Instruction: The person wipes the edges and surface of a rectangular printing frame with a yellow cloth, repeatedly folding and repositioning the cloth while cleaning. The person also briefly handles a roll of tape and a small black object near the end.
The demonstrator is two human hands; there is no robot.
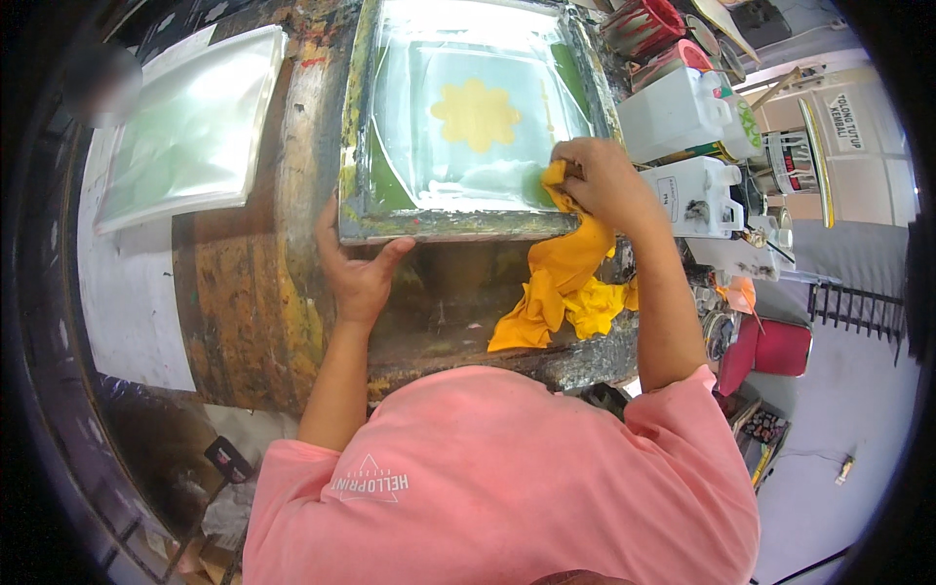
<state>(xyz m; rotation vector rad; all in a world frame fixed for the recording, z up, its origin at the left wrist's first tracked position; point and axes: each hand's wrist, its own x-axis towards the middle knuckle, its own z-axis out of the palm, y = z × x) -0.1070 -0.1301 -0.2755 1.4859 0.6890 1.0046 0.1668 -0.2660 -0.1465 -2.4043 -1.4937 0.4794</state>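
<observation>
A screen-printing frame (468, 226) lies on the stained wooden table in front of me. Its pale mesh carries a yellow flower shape (476, 114), with white smears and green patches around it. At the frame's near left corner, my left hand (361, 278) is closed on the edge, thumb along the near bar and fingers at the outer left side. My right hand (606, 185) grips a bunched orange-yellow cloth (575, 255) against the mesh near its right edge. The cloth hangs over the near bar onto the table, beside a brighter yellow crumpled cloth (597, 307).
Clear plastic sheets (200, 127) are stacked at the left, over a white board (136, 312). White jugs (673, 112) and red paint-stained tubs (643, 27) crowd the right side of the table (234, 322). Farther right stands a red chair (782, 348).
</observation>
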